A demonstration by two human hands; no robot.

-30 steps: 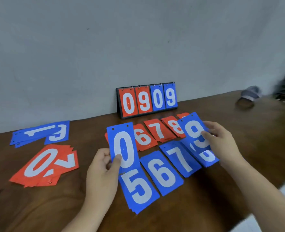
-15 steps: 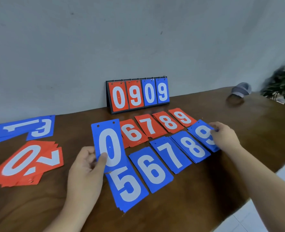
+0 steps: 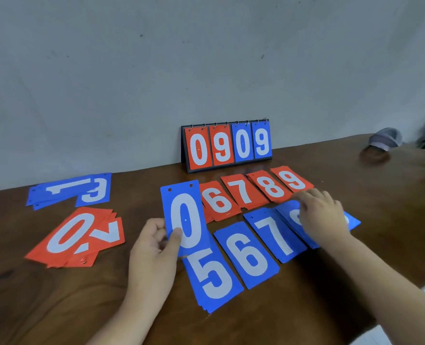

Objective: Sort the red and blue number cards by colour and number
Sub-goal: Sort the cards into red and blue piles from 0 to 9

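My left hand (image 3: pixel 154 247) pinches a blue 0 card (image 3: pixel 184 217), held upright over the table. Below it lie blue piles showing 5 (image 3: pixel 212 275), 6 (image 3: pixel 247 255) and 7 (image 3: pixel 275 232). My right hand (image 3: pixel 322 217) lies with relaxed fingers over the blue 8 pile (image 3: pixel 291 217) and the blue 9 card (image 3: pixel 353 221), hiding most of both. Behind runs a red row showing 6 (image 3: pixel 217 201), 7 (image 3: pixel 244 191), 8 (image 3: pixel 270 186) and 9 (image 3: pixel 293 180).
A flip scoreboard (image 3: pixel 227 145) reading 0909 stands against the wall. At the left lie a loose blue pile (image 3: pixel 69 190) and a loose red pile (image 3: pixel 79 237). A grey cap (image 3: pixel 384 139) sits at the far right. The table edge (image 3: pixel 405 295) runs close at the right.
My right hand laid the blue 9 card down at the right end of the blue row and now rests over the 8 and 9. The left hand kept its hold on the blue 0.
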